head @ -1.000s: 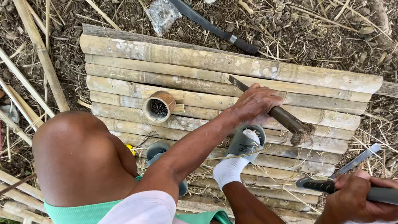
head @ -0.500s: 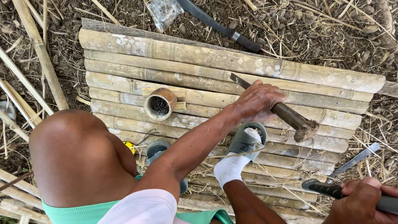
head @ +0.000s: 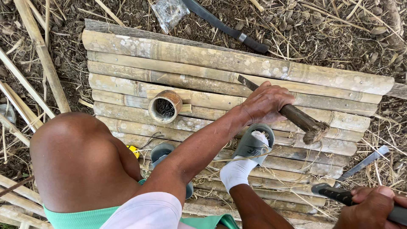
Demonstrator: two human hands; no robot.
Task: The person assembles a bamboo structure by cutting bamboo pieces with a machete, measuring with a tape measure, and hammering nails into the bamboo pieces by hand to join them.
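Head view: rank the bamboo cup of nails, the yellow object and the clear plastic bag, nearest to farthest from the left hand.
From the left hand, which grips a wooden-handled blade:
1. Bamboo cup of nails, to its left on the bamboo slat panel.
2. Yellow object, lower left, beside the knee.
3. Clear plastic bag, upper left, on the ground past the panel's far edge.

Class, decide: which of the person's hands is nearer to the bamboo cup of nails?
Left. The left hand grips a tool just right of the bamboo cup; the right hand sits far off, bottom right.
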